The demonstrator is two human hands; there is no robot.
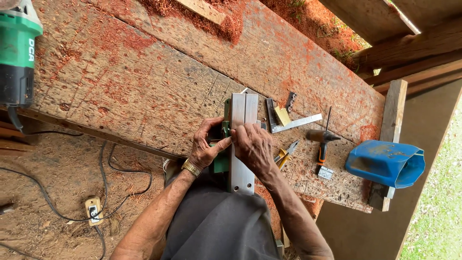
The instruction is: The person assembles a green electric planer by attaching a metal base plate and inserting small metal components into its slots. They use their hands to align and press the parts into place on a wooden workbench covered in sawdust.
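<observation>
Both hands grip a green electric planer turned sole-up (240, 139) on a sawdust-strewn plank bench (144, 82), its grey metal base running twelve to six. The left hand (208, 144) clasps its nine o'clock flank; the right hand (253, 146), fingers curled, presses the base's centre.

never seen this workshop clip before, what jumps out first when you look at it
At the centre, the left hand and right hand press on an upturned electric planer with a pale metal sole, lying on a worn wooden bench dusted with red sawdust. To the right lie a blue plastic scoop, a screwdriver and a steel square. A green power tool sits at the far left.
</observation>
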